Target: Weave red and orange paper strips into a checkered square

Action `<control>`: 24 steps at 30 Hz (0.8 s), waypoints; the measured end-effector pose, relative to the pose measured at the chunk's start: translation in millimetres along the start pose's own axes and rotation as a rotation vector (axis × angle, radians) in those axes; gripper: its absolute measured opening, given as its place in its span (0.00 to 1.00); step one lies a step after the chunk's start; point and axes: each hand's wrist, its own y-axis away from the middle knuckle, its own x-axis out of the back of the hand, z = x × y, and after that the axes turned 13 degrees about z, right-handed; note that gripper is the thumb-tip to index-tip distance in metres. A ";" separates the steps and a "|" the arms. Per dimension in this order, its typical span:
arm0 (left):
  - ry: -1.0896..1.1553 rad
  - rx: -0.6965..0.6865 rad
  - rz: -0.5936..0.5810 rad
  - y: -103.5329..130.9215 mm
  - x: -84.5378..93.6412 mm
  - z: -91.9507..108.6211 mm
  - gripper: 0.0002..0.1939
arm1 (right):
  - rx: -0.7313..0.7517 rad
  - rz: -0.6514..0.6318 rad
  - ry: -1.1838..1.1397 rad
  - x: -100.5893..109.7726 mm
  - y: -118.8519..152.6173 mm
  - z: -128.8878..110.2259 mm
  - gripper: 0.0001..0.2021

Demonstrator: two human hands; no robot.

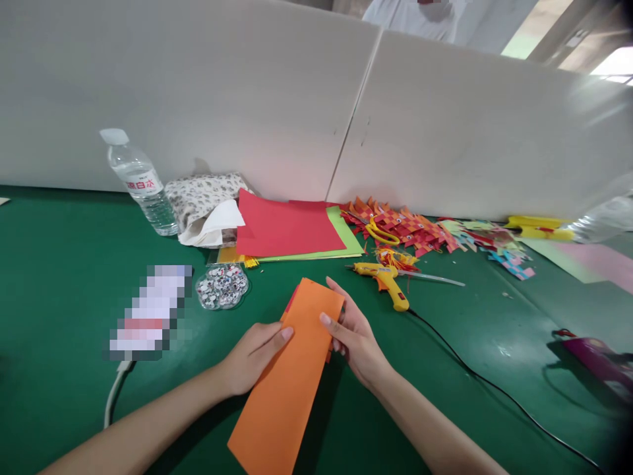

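An orange sheet of paper (291, 382), long and folded-looking, is held slantwise above the green table. My left hand (257, 356) grips its left edge, thumb on top and fingers underneath. On the opposite edge, near the top end, my right hand (353, 336) pinches the paper with its thumb over the face; some of its fingers are hidden behind. A strip of red shows behind the upper left edge, and a small reddish-orange bit peeks out below my right fingers. Beyond my hands lie a red paper sheet (289, 227) and a green sheet (346, 231) under it.
A yellow glue gun (388, 280) with a black cord lies at right, near yellow-handled scissors (382, 232) and woven paper pieces (405, 224). Leftward are a clear box of googly eyes (222, 286), a blurred-out phone (153, 310) and a water bottle (141, 185). A white partition (222, 92) stands behind.
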 end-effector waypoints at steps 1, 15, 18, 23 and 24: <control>-0.002 0.000 0.000 0.1 0.1 0.7 0.22 | -0.008 -0.019 0.002 0.0 0.2 0.2 0.38; 0.010 -0.013 0.060 0.7 -0.9 2.8 0.21 | 0.009 -0.176 0.050 -1.2 1.6 6.2 0.31; 0.014 -0.030 0.080 0.6 -0.8 2.3 0.21 | 0.024 -0.209 0.082 -2.5 2.1 4.9 0.31; 0.030 -0.029 0.130 -0.1 -1.1 0.4 0.21 | 0.006 -0.219 0.060 -4.0 0.8 4.7 0.35; 0.041 -0.020 0.156 -0.3 -1.1 -0.5 0.21 | -0.007 -0.241 0.046 -4.2 0.5 5.0 0.36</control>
